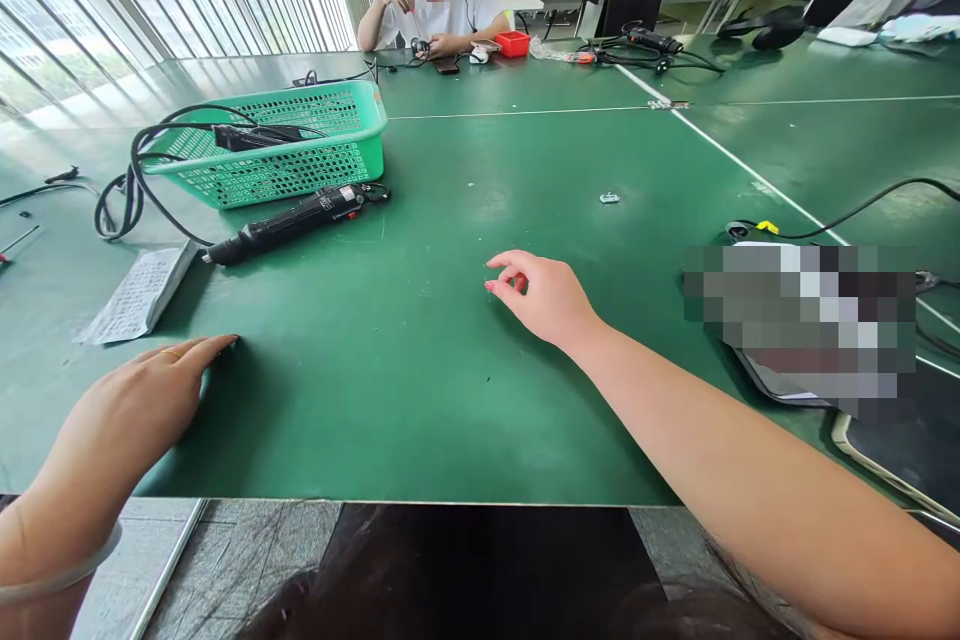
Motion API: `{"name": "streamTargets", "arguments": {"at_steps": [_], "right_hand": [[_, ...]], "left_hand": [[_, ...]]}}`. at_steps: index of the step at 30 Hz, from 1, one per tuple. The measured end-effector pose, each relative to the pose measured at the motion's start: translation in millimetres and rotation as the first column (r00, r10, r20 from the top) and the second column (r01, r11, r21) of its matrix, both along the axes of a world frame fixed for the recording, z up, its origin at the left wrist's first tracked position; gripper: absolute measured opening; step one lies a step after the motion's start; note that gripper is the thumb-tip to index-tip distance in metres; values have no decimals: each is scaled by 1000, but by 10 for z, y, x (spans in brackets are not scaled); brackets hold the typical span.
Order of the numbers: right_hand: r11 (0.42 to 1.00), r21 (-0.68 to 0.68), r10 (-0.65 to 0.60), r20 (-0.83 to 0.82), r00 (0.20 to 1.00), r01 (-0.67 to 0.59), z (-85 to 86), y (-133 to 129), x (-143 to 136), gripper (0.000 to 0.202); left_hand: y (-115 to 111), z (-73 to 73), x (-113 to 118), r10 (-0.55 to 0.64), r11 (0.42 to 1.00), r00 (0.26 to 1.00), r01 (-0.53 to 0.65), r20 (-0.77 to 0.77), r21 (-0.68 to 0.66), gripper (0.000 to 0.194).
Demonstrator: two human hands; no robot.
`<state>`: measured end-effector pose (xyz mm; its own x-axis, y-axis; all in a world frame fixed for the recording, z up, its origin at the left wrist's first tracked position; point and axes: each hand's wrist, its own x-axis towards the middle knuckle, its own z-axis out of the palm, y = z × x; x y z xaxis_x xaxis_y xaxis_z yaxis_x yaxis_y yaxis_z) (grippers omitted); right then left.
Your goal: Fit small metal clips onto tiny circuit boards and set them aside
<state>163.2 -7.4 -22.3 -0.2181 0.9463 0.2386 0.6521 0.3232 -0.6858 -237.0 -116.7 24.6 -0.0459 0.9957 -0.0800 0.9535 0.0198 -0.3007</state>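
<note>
My left hand (154, 395) lies palm down near the table's front left, its fingers stretched out and nothing seen in it. Just beyond it is a folded paper with handwriting (142, 292). My right hand (549, 298) is over the middle of the green table (420, 390), fingers loosely curled, with a gap between thumb and forefinger and nothing visible in them. Between the hands, farther back, a black electric screwdriver (292, 225) lies slantwise in front of a green plastic basket (300, 165). A small pale piece (610, 199) sits beyond my right hand.
Black cable (131, 190) loops over the basket's left side. At right are a blurred-out item (802, 320) and a dark tablet-like device (907, 440). Across the table a person (442, 5) holds a red-handled tool, beside a small red box (513, 44) and tangled cables (637, 50).
</note>
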Motion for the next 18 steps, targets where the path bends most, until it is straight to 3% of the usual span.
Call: {"name": "streamTargets", "arguments": {"at_steps": [4,8,11,18], "right_hand": [[1000,-20,7,6,1000,-7,-15,5,4,20],[1000,-29,12,12,1000,-11,-4,7,-2,20],[999,-44,10,15,1000,-10,8,5,-4,21],[999,-36,8,6,1000,-8,8,1,1,20]], "left_hand": [[36,60,-5,-19,1000,1000,19,5,19,55],[60,91,-58,103,993,993,-106,58,52,44],[62,99,-113,171,981,977,-181,129,67,48],[67,97,-186,196,971,963,-217,184,98,35]]}}
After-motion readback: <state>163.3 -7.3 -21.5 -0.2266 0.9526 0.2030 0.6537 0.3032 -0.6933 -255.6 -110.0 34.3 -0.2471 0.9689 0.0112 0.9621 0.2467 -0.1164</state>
